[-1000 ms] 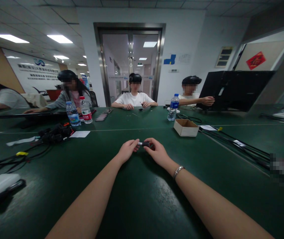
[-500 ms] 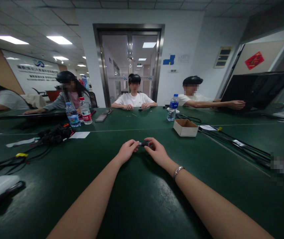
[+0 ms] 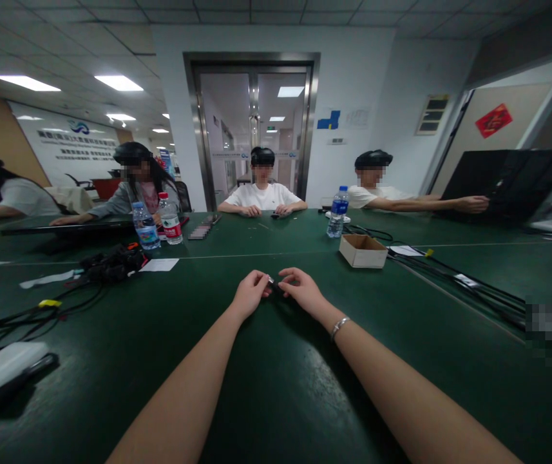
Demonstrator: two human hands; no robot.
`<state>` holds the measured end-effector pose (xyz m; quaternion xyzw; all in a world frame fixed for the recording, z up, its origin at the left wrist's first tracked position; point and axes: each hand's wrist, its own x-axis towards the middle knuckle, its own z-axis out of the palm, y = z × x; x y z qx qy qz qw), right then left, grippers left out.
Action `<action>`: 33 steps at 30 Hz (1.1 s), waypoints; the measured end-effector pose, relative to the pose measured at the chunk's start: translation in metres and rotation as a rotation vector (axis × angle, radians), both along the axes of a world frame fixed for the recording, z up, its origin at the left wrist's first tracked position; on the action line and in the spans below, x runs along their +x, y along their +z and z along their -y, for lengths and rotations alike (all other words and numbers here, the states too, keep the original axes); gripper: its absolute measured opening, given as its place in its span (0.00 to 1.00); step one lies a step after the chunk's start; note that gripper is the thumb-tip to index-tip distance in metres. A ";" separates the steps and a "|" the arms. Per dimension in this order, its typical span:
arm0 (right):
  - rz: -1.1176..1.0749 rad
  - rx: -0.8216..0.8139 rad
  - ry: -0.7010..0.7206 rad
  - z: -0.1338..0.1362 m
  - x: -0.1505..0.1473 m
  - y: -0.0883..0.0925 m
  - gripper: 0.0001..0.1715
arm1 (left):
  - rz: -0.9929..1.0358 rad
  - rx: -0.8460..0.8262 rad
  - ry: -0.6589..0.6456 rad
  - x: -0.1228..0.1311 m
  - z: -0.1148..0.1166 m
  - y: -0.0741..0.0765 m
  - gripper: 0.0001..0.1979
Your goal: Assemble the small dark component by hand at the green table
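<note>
Over the green table, my left hand [image 3: 250, 294] pinches a small black object with a silver end [image 3: 273, 284] between thumb and fingers. My right hand [image 3: 303, 291], with a silver bracelet [image 3: 339, 328] on its wrist, curls its thumb and fingers about the dark lower end of the same piece. The object is tilted, silver end up toward the left hand. It is too small and too much covered by fingers to name its kind.
An open cardboard box [image 3: 362, 251] stands ahead to the right, beside a water bottle [image 3: 337, 211] and black cables [image 3: 469, 283]. At left are two bottles, a black tangled bundle [image 3: 111, 263] and a white device [image 3: 5, 374]. Several people sit around the table [image 3: 237, 399].
The small black object has turned from lying level to a slant, its right end lower. My hands have shifted slightly. The whole view has moved down and right a little.
</note>
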<state>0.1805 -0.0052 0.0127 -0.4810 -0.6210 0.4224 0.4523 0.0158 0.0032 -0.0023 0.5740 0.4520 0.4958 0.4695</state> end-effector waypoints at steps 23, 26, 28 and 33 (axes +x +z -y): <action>-0.220 -0.023 -0.011 -0.005 0.010 -0.006 0.15 | -0.009 0.017 -0.119 -0.002 0.008 0.010 0.12; -0.223 -0.020 -0.006 -0.004 0.010 -0.006 0.16 | -0.011 0.007 -0.102 -0.001 0.010 0.012 0.14; -0.218 -0.019 -0.011 -0.003 0.010 -0.005 0.16 | -0.002 -0.012 -0.082 -0.001 0.007 0.010 0.15; -0.197 -0.025 -0.008 -0.001 0.010 -0.004 0.16 | -0.025 -0.043 -0.065 0.000 0.001 0.002 0.19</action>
